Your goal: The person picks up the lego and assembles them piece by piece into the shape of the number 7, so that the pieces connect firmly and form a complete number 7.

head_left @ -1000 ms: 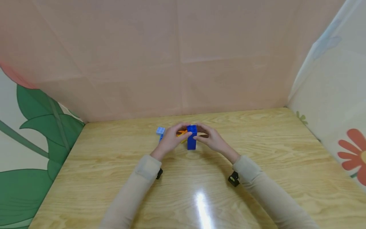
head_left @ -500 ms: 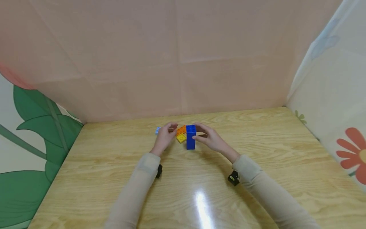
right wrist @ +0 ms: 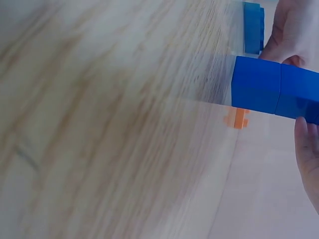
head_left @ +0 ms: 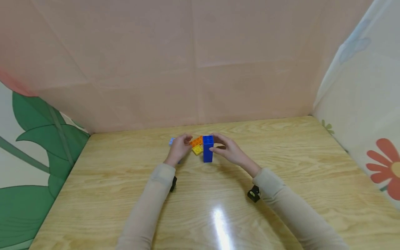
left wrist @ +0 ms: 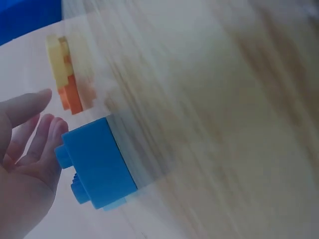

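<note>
A tower of dark blue bricks stands upright on the table, seams between its bricks showing in the right wrist view. My right hand holds its upper part, thumb on the near side and fingers behind. To the left, my left hand hovers with fingers loosely bent and nothing between them. Its fingertips are close to an orange brick and a yellow brick, which lie together beside the tower. Light blue bricks are partly hidden behind this hand; in the left wrist view a blue brick appears right by its fingers.
The wooden table meets a pinkish cloth backdrop behind the bricks. Printed side panels with leaves and a red flower border it left and right. A black wrist camera hangs under the right sleeve.
My left hand has let go of the tower and moved left, over the light blue bricks, uncovering the orange and yellow bricks. My right hand stays on the tower.
</note>
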`<state>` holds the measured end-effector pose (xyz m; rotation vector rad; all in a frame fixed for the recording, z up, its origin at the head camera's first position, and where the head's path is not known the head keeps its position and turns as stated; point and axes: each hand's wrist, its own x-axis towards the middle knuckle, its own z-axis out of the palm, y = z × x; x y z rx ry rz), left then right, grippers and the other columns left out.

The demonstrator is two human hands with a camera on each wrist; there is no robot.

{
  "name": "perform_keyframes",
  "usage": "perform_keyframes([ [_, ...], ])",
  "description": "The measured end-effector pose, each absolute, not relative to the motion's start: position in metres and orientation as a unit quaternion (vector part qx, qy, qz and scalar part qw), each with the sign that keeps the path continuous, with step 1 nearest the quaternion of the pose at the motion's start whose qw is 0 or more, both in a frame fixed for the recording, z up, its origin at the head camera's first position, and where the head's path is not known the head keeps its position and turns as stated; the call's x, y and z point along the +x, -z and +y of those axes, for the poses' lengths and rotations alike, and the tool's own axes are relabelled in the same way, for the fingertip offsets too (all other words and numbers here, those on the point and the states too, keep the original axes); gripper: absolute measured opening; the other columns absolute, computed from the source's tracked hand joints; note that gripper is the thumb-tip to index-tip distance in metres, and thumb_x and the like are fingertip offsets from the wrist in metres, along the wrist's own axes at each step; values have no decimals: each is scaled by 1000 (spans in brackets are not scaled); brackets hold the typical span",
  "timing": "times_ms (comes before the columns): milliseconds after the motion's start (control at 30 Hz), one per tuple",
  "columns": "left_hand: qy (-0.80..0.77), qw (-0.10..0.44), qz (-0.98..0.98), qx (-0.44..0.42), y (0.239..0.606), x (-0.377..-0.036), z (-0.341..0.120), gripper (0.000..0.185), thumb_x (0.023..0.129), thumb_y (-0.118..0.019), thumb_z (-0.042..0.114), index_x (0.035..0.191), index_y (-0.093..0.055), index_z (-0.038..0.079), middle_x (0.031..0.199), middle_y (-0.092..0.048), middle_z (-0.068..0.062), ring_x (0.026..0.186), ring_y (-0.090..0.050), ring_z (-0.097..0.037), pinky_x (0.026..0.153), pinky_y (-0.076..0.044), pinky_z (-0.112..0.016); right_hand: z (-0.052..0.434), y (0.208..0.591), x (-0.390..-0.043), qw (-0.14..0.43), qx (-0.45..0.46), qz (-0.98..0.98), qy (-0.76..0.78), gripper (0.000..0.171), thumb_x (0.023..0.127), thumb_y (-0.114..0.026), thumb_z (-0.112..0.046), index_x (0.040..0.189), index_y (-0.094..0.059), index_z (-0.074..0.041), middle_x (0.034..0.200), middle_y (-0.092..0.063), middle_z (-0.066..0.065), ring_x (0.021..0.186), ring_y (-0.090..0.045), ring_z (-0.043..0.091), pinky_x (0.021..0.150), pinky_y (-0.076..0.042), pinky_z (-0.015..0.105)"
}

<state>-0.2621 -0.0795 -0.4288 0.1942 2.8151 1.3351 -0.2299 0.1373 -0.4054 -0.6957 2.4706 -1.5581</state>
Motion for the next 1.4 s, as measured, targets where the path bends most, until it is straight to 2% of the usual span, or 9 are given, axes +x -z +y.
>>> perform_keyframes([
  [433,-380,16,920,89,427,-263,-75,39,83,-67,-3,122,-61,-3,123,-63,-19,112,-60,-31,98,-50,-40,144,401,-229,81,-231,817,522,50,95,-58,-9,141,-41,-2,135,-52,26,123,-52,41,97,-51,48],
  [733,-353,77,928,88,423,-265,-68,44,87,-69,9,129,-57,-1,131,-59,-17,122,-56,-29,106,-45,-40,152,397,-229,80,-248,821,508,53,94,-59,-8,142,-40,-1,134,-53,24,122,-53,40,96,-52,47],
  [900,-356,67,927,95,426,-263,-66,38,89,-65,6,126,-59,-2,128,-62,-17,119,-58,-29,104,-46,-40,157,397,-229,85,-248,826,500,53,93,-60,-7,142,-40,1,133,-54,25,121,-54,40,95,-52,47],
  [1167,-321,51,943,73,429,-261,-62,46,87,-70,11,130,-57,1,129,-60,-18,119,-57,-30,104,-46,-40,165,395,-230,88,-242,832,492,53,93,-61,-8,141,-41,2,131,-55,26,120,-55,40,96,-51,48],
  [1400,-315,60,945,60,427,-260,-58,45,89,-67,13,130,-56,0,127,-59,-19,116,-58,-30,101,-48,-41,168,397,-231,88,-230,837,489,54,93,-62,-10,141,-41,2,131,-55,25,121,-55,39,96,-51,49],
])
